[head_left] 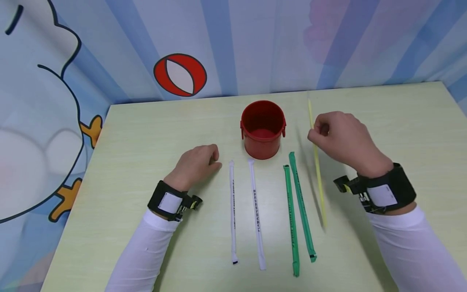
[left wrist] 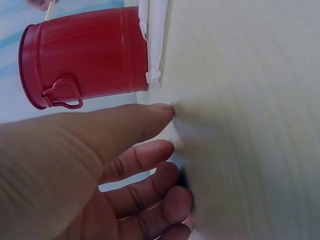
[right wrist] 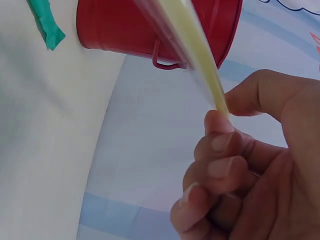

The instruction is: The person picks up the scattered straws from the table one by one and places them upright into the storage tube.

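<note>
A yellow straw [head_left: 318, 174] in a clear wrapper is pinched between the thumb and fingers of my right hand [head_left: 341, 138], raised over the right part of the table. The right wrist view shows the straw [right wrist: 192, 45] close up, its wrapper reaching past the yellow. My left hand [head_left: 197, 164] rests on the tabletop with loosely bent fingers and nothing in them; in the left wrist view its fingertips touch the surface. Between the hands, toward the back, a red bucket [head_left: 263, 145] stands upright, its inside showing no contents.
Two white paper-wrapped straws [head_left: 233, 215] [head_left: 257, 215] lie lengthwise in front of the bucket. Right of them lie two green-wrapped straws [head_left: 291, 219] [head_left: 303, 211], close together. A printed curtain [head_left: 251, 44] hangs behind the pale table [head_left: 146, 134].
</note>
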Demonstrator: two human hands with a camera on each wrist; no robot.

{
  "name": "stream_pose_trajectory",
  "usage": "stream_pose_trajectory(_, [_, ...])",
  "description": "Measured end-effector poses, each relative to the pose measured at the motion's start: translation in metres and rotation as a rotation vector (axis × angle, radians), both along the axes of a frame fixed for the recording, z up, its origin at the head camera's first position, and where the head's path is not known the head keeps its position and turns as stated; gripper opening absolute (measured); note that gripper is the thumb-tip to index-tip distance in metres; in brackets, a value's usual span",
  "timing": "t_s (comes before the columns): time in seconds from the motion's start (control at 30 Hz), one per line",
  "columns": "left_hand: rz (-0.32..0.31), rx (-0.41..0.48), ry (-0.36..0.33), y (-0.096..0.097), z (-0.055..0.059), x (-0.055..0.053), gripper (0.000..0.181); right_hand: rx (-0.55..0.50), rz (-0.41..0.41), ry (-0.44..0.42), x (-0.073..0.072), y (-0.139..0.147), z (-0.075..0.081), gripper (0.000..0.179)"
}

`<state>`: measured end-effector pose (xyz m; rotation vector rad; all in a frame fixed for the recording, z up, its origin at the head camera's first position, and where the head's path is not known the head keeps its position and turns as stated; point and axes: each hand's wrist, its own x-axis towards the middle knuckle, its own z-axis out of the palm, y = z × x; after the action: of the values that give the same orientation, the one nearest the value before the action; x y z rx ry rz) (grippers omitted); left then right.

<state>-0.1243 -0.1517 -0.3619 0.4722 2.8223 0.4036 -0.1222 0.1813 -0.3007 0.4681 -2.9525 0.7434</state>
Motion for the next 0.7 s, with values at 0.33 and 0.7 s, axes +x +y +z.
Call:
stream_pose_trajectory(0.33, [0.020, -0.003, -0.013, 0.000, -0.001, 0.000, 0.017, -0.067, -0.051, 0.110, 0.001, -0.004, 0.014, 0.021])
stream_pose_trajectory(0.7, [0.018, -0.001, -0.013, 0.000, 0.000, 0.000, 0.017, -0.152, -0.101, 0.250, 0.000, -0.008, 0.033, 0.023])
